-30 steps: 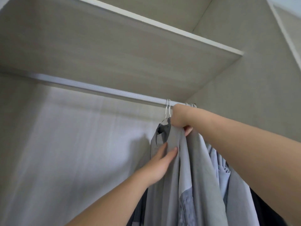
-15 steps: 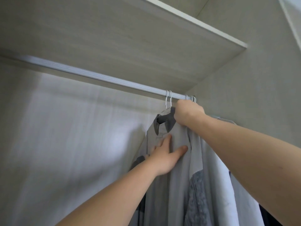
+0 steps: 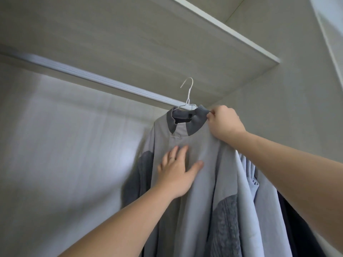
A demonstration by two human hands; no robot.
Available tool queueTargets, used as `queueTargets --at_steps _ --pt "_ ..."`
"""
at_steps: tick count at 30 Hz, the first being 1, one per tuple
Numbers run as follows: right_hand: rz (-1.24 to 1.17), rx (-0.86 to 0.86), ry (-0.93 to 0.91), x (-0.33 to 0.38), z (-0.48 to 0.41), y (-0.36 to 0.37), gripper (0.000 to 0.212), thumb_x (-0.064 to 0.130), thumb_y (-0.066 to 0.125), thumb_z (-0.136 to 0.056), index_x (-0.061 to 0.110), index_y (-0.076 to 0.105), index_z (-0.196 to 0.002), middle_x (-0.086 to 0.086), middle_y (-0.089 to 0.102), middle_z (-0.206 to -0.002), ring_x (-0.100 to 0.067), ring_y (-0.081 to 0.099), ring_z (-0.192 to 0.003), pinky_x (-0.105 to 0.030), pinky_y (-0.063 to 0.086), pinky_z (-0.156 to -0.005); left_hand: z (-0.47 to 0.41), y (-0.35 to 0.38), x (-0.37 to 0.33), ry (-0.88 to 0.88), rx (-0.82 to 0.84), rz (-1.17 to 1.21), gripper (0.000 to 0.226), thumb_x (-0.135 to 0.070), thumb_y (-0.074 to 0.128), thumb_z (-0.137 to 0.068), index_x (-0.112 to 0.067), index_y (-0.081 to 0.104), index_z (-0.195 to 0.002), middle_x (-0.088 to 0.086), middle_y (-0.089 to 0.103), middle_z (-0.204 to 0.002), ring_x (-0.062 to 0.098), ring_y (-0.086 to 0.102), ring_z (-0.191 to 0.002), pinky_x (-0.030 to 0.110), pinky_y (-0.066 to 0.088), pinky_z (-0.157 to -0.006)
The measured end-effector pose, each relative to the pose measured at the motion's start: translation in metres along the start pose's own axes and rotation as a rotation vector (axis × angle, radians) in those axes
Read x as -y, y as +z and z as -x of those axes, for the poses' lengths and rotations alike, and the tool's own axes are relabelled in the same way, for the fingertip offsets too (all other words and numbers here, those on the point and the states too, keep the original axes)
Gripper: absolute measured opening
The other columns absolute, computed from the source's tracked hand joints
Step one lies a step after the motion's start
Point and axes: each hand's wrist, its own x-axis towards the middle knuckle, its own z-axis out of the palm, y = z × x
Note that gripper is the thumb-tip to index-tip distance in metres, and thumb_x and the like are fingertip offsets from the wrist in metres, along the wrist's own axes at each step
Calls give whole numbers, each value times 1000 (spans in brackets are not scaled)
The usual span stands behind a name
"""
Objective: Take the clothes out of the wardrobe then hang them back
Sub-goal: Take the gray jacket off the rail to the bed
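Observation:
A light grey shirt with a darker grey collar and dark knitted patches hangs on a white wire hanger. The hanger's hook stands free in front of and above the metal rail. My right hand pinches the shirt at the collar and shoulder, holding it up. My left hand, with a ring on one finger, lies flat with spread fingers on the shirt's chest.
More clothes, pale blue and dark ones, hang bunched at the right end of the rail behind the grey shirt. A wooden shelf runs just above the rail. The wardrobe's side wall is close on the right.
The hanger's hook has come off the rail and now stands above it. The grey shirt has swung out leftward, facing me. Both hands moved with it.

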Motion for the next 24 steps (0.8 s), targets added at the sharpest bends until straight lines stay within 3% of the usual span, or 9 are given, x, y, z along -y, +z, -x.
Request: queueTargets --at_steps 6,11,19,24 --pt "104 -99 -168 -33 32 -38 23 33 45 -99 17 61 -103 -14 69 -103 -41 59 -97 -45 49 -78 -2 -10 6 84 -326 -24 80 -73 36 -91 -41 6 -157 -7 -5 -168 20 -6 -153 45 2 -122" --pt "222 -151 -213 -58 63 -82 28 43 38 -97 26 58 -106 -9 72 -99 -41 62 -94 -46 51 -76 -4 -8 -11 136 -541 0 80 -66 29 -87 -29 21 -158 5 12 -167 30 6 -153 55 6 -122" --pt "356 -245 -157 -108 90 -198 16 37 41 -101 25 52 -102 -10 67 -90 -37 59 -87 -39 42 -65 -2 -1 -107 176 -567 49 73 -60 30 -91 -23 30 -154 6 26 -164 33 19 -150 61 17 -116" --pt "445 -277 -46 -151 113 -300 14 32 43 -101 23 55 -101 -7 65 -92 -33 56 -88 -38 40 -70 19 18 -208 271 -553 162 69 -57 32 -92 -20 35 -151 7 35 -159 33 20 -150 61 16 -118"
